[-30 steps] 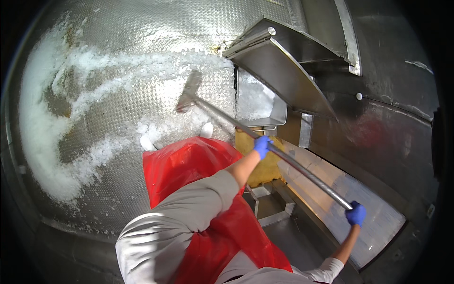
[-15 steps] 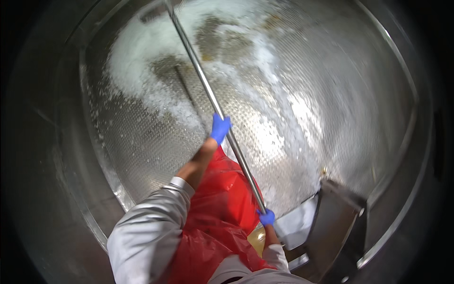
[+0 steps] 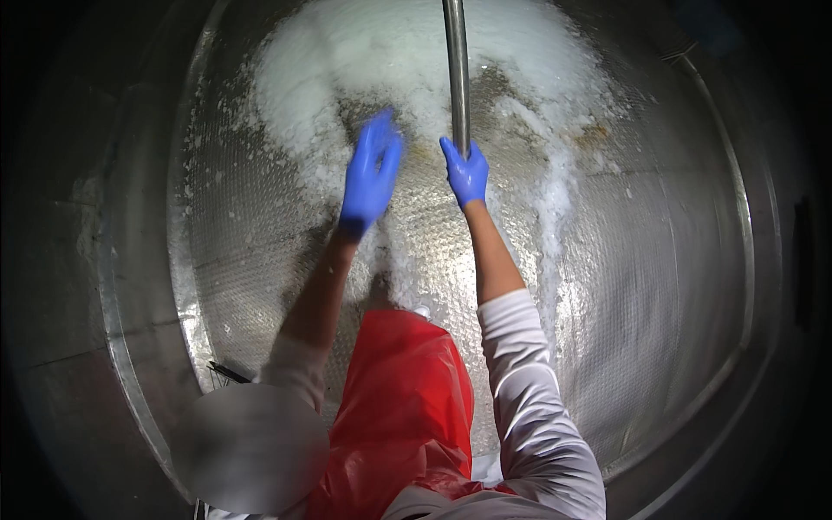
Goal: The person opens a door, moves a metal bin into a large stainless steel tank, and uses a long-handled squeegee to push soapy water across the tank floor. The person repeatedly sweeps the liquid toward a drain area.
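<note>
My right hand (image 3: 466,178), in a blue glove, is closed around the lower end of a long metal pole (image 3: 458,69). The pole runs straight away from me and leaves the picture at the top, so its far end is out of sight. Left of the pole, my left hand (image 3: 370,178), also blue-gloved, is stretched out with nothing in it, its fingertips smeared by motion. Beyond both hands lies a broad heap of white, ice-like grains (image 3: 347,52). A red apron (image 3: 403,381) hangs in front of me.
The dimpled metal floor (image 3: 624,286) is wet and shiny, with a white streak (image 3: 552,217) on the right. Curved metal rims (image 3: 180,260) border it on both sides. A small black object (image 3: 230,373) shows at lower left, beside a blurred round patch.
My left hand has let go of the pole. My right hand has come forward with the pole's lower end, and the pole now points straight ahead. The metal box at lower right has left view.
</note>
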`<move>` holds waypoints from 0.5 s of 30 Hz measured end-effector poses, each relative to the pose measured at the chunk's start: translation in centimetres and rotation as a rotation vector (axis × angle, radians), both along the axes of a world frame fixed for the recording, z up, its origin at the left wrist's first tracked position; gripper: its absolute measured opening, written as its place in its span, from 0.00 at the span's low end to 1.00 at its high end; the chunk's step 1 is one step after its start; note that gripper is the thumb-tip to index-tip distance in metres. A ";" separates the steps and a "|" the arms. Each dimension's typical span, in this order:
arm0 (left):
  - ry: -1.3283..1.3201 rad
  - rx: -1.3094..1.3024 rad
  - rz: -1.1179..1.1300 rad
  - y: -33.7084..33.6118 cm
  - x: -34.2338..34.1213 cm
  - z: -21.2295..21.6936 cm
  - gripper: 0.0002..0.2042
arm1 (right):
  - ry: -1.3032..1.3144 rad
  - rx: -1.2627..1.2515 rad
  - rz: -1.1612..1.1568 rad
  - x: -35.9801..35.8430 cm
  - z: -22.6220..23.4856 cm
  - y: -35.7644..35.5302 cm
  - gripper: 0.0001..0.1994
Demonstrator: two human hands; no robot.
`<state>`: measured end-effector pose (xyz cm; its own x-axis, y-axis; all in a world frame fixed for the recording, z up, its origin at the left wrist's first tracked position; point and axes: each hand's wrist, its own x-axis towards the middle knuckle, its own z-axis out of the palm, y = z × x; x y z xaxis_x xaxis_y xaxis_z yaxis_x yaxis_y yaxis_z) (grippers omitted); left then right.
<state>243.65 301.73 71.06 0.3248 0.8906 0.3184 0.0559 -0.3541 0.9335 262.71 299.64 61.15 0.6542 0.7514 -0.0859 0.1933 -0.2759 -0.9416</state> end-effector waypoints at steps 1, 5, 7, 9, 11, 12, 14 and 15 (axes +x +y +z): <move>-0.040 -0.060 0.005 -1.3 -4.6 -6.6 0.23 | 0.005 -0.018 0.017 -0.8 -1.0 3.3 0.26; 1.120 -0.233 0.045 -26.3 -36.5 -34.2 0.24 | 0.090 -0.131 0.165 -8.4 -7.2 9.7 0.29; 1.322 -0.963 -0.146 -39.3 -43.5 -34.3 0.24 | 0.032 -0.226 0.077 -5.9 -18.0 7.7 0.29; 1.334 -0.715 -0.613 -49.0 -52.8 -32.1 0.21 | -0.039 -0.415 -0.027 -0.9 -27.8 2.2 0.27; 1.007 -1.163 -0.244 -58.2 -57.6 -21.4 0.17 | 0.137 -0.734 0.057 -3.7 -30.6 -0.9 0.26; 1.021 -1.727 0.089 -62.5 -56.1 -18.9 0.16 | 0.254 -0.897 0.179 -7.6 -28.6 0.1 0.26; 0.926 -1.954 0.375 -60.8 -56.8 -20.5 0.13 | 0.327 -0.940 0.191 -4.6 -31.6 -2.9 0.26; 0.864 -1.940 0.461 -60.0 -57.1 -21.1 0.12 | 0.327 -0.947 0.201 -4.8 -32.0 -4.4 0.26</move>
